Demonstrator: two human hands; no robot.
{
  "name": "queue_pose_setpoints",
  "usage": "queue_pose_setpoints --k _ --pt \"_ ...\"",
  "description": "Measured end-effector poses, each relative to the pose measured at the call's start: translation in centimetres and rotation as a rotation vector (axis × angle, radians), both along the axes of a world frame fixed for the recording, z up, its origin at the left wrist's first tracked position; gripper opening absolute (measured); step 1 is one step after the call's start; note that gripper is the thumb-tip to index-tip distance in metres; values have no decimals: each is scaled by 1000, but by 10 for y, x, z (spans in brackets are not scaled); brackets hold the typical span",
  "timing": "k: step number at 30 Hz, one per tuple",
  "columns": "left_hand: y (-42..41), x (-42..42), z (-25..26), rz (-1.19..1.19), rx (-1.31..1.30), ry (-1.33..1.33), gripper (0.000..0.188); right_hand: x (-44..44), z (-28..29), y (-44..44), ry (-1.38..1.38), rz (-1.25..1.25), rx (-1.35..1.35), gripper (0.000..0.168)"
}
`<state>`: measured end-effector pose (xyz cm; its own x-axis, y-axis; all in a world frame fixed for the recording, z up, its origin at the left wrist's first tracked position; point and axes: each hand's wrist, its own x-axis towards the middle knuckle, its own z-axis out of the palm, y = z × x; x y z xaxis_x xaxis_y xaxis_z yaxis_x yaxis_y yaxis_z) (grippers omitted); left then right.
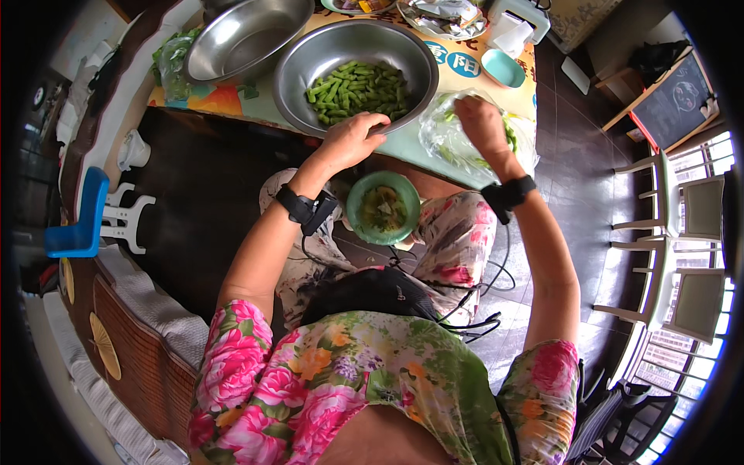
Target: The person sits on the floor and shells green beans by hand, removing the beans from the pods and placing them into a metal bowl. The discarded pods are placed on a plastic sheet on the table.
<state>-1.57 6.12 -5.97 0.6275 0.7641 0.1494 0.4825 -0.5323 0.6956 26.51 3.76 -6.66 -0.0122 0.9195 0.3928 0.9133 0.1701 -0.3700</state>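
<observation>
A wide steel bowl (296, 99) on the table holds a heap of green bean pods (354, 90). My left hand (353, 139) is at the bowl's near rim, its thumb and fingers bent; whether it grips the rim or a pod cannot be told. To the right lies an open clear plastic bag (436, 131) with more green pods inside. My right hand (481, 125) is over the bag, palm down, its fingertips hidden, so any pod in them does not show. A green bin (356, 203) with scraps stands below, between my knees.
A second steel bowl (247, 46) tilts at the table's back left, beside a bag of leafy greens (174, 64). A turquoise dish (503, 68), a tissue box (526, 20) and a plate of wrapped items (442, 17) stand at the back right. Black cables (465, 296) hang near my lap.
</observation>
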Motion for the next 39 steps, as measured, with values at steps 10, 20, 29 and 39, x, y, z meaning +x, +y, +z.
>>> queue_pose_setpoints --k 10,20,29,39 --pt "-5 2 4 71 -9 -8 25 103 -70 -41 -61 -469 -226 28" --pt "0 9 3 84 -60 38 25 97 -82 -44 -7 -393 -180 18" --pt "-1 8 0 82 -30 18 25 67 8 -77 -192 -192 -3 11" --pt "-5 7 -2 109 43 17 26 62 14 -80 133 57 -223 6"
